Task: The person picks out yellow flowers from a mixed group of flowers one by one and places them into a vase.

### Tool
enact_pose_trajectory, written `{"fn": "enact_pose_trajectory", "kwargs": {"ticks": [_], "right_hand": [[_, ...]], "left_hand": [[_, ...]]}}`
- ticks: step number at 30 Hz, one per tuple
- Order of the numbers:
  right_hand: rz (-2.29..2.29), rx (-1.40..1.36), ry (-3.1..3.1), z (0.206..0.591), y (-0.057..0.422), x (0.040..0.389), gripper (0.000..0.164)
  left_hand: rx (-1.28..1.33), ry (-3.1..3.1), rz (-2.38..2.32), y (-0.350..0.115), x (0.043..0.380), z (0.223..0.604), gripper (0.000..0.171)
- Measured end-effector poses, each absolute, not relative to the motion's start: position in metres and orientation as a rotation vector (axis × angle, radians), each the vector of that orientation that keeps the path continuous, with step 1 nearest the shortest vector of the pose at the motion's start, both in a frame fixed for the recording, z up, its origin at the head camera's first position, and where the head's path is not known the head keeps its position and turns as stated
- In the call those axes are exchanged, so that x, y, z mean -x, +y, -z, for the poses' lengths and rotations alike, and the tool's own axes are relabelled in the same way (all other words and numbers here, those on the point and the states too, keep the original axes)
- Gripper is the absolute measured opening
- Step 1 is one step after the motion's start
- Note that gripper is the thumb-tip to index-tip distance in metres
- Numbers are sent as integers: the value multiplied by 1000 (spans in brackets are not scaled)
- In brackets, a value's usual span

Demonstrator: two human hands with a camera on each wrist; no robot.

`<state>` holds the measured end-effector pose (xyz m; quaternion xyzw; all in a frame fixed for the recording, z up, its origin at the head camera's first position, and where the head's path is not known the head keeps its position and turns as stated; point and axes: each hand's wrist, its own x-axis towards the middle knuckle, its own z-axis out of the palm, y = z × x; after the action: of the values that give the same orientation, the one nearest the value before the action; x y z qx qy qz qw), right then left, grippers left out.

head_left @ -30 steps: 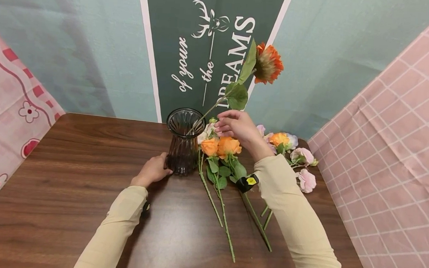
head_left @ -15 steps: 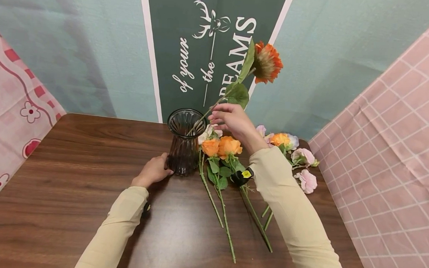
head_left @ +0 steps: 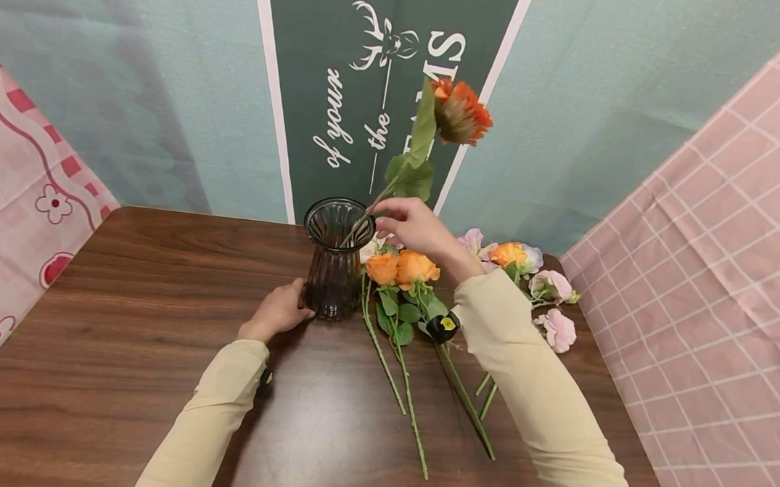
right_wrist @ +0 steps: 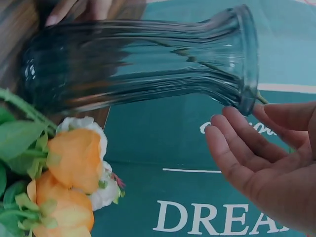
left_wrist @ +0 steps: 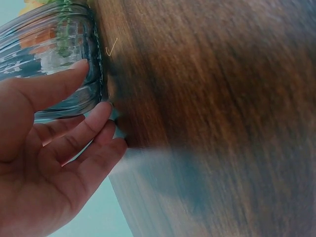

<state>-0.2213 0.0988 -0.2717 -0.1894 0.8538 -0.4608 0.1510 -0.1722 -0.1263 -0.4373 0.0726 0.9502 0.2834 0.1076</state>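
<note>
The dark ribbed glass vase [head_left: 332,281] stands upright on the wooden table. My left hand [head_left: 278,310] holds it low at the base; in the left wrist view the thumb [left_wrist: 59,88] lies along the glass and the fingers reach round the other side. A large orange flower [head_left: 464,114] with broad green leaves leans right out of the vase, its stem running inside the mouth. Just at the rim, my right hand [head_left: 417,226] pinches that stem between thumb and forefinger. In the right wrist view its other fingers [right_wrist: 242,148] spread loosely beside the vase's lip.
Right of the vase lie two orange roses [head_left: 415,268] on long stems pointing toward the front. White blooms [right_wrist: 101,187] lie close behind them. Farther right are pink flowers [head_left: 558,329] and a yellow-orange bloom [head_left: 509,253]. A hanging cloth [head_left: 206,119] closes off the back.
My right hand has moved left and onto the stem by the rim, from beside it. The orange flower's head has swung left and stands somewhat steeper. The left hand and vase have stayed put.
</note>
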Motion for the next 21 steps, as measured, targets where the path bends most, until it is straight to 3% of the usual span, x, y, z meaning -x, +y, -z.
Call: {"fn": "enact_pose_trajectory", "kwargs": {"ticks": [8, 21], "right_hand": [[1082, 808, 2663, 279, 101, 217, 24], [1186, 819, 2599, 281, 117, 211, 20]], "left_hand": [[-223, 2793, -847, -126, 170, 438, 62], [-230, 2797, -845, -128, 172, 442, 63]]}}
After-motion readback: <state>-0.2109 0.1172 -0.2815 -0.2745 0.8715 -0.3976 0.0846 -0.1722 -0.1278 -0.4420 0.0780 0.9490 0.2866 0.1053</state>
